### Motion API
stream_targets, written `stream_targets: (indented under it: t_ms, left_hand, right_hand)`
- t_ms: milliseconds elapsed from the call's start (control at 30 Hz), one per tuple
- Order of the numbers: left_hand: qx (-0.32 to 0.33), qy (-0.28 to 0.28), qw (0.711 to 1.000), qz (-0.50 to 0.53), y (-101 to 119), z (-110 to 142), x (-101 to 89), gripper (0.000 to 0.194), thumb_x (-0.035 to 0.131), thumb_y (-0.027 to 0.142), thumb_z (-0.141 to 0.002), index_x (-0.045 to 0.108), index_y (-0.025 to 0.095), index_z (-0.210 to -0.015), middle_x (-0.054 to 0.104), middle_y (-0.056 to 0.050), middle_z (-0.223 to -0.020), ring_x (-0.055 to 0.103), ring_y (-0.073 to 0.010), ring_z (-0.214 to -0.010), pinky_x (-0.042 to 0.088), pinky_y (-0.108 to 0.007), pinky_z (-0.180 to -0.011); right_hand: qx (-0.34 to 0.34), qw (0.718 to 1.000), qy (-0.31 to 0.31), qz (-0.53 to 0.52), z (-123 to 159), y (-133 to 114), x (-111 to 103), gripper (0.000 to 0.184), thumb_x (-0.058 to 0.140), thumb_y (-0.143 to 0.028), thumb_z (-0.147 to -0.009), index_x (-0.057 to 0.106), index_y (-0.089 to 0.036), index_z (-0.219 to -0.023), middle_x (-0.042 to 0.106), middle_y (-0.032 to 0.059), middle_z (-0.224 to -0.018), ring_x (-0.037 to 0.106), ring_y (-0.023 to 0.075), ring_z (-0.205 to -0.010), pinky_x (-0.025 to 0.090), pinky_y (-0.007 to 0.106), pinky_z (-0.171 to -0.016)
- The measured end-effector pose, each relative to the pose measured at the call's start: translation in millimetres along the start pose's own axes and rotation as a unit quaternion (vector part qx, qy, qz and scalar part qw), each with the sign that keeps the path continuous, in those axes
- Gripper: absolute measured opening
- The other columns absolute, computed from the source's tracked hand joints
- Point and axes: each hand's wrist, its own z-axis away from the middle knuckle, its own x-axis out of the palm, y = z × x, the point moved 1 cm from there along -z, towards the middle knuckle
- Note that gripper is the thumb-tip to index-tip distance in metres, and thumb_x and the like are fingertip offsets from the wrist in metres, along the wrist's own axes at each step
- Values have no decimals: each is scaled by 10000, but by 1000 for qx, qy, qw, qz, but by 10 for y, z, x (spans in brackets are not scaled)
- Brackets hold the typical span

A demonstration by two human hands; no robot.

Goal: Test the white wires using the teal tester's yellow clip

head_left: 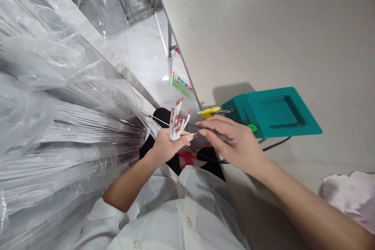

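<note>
My left hand (165,146) is closed round a bundle of white wires (178,125), their reddish-brown tips pointing up and away from me. One wire end (195,133) sticks out to the right past my left thumb. My right hand (231,140) has its thumb and forefinger brought together at that end, pinching its reddish tip; the exact contact is small to see. Just beyond my right fingers, a yellow clip (209,112) is fixed on a metal rod of a teal device (281,113) with a green button (252,127).
Long bundles of white wires (88,125) in clear plastic lie on a surface to my left. The teal device stands on a grey table (293,39); its black cable (277,144) runs underneath. A pale crumpled cloth (351,199) lies at right. A wheeled metal rack (129,4) stands behind on the floor.
</note>
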Motion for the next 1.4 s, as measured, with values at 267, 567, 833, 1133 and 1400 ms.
stream_targets:
  t_ms: [267, 567, 833, 1133, 1400]
  left_hand:
    - [3, 0, 1000, -12, -13, 9, 16, 215, 662, 336, -715, 692, 125, -687, 570, 7, -505, 449, -75, -440, 362, -216, -467]
    - [26, -43, 992, 117, -177, -13, -14, 266, 646, 384, -745, 667, 128, -677, 480, 34, -461, 368, -55, -415, 250, -212, -415]
    - [-2, -41, 972, 232, -255, -29, 61, 244, 666, 377, -727, 669, 134, -701, 593, 11, -578, 363, -29, -411, 243, -201, -410]
    - [-33, -29, 957, 288, -312, -26, 123, 226, 693, 364, -705, 676, 140, -737, 599, 14, -626, 381, -16, -420, 267, -186, -413]
    - [-34, -20, 955, 295, -338, -24, 136, 271, 705, 406, -679, 666, 141, -723, 572, 21, -575, 375, -24, -402, 255, -192, -405]
  right_hand:
    - [62, 992, -37, -107, -4, 7, 116, 107, 602, -294, -803, 674, -214, -805, 687, 53, -844, 641, 171, -772, 529, 294, -653]
    - [140, 927, -36, -345, -17, 94, 310, 101, 689, -296, -730, 695, -199, -705, 633, 17, -748, 574, 100, -590, 487, 236, -518]
    - [255, 838, 8, -483, 99, 141, 532, 119, 763, -338, -652, 743, -247, -725, 591, 0, -796, 550, 68, -565, 442, 205, -475]
    - [279, 810, -14, -515, 100, 157, 520, 128, 767, -350, -648, 750, -264, -740, 589, -6, -759, 543, 64, -575, 425, 199, -491]
    - [284, 807, -31, -517, 112, 160, 510, 135, 757, -359, -659, 748, -256, -745, 586, -14, -740, 534, 55, -576, 407, 190, -507]
